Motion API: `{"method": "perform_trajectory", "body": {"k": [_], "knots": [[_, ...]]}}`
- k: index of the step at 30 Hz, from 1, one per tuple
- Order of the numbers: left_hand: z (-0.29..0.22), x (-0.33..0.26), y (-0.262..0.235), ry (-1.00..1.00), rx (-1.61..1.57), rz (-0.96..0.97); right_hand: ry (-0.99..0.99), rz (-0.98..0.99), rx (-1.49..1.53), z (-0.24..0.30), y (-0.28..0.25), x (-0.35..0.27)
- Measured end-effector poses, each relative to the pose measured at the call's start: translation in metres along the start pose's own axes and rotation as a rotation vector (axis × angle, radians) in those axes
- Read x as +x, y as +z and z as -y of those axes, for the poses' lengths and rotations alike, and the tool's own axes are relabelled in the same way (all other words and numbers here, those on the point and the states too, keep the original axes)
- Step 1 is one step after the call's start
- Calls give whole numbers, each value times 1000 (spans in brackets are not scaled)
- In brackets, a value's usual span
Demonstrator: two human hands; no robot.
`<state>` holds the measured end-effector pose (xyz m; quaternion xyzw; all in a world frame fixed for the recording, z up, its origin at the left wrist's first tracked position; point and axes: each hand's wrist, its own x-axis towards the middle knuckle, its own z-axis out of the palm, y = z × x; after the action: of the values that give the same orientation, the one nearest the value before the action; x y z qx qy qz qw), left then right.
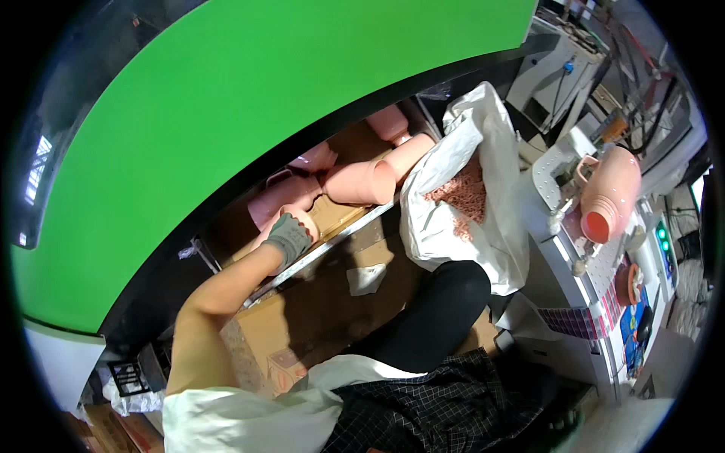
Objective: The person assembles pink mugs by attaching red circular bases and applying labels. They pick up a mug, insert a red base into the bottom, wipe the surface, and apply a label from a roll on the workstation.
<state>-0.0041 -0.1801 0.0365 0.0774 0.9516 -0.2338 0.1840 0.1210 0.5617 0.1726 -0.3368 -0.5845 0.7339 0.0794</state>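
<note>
My left hand, in a grey work glove, reaches into a trough under a green machine cover. Its fingers are curled over a pink plastic jug, part of which the glove hides. Around it lie several more pink jugs on their sides; one with a loop handle is just beyond my hand. Another pink jug rests to the right, its round open end facing right. My right hand is not in view.
A white sack holding pink plastic scraps stands right of the trough. A pink jug with a handle sits on the perforated metal bench. The curved green cover overhangs the trough. Cardboard covers the floor.
</note>
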Motion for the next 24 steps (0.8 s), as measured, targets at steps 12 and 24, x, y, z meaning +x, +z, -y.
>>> {"method": "perform_trajectory", "body": {"k": [12,24], "knots": [[-186,-102,-280,1138,-521,-1210,-414,579,-203,-88,210,-66],[-274,-20,-314,952,-1913,-148,-802,261,-698,-67,87,-145]]}}
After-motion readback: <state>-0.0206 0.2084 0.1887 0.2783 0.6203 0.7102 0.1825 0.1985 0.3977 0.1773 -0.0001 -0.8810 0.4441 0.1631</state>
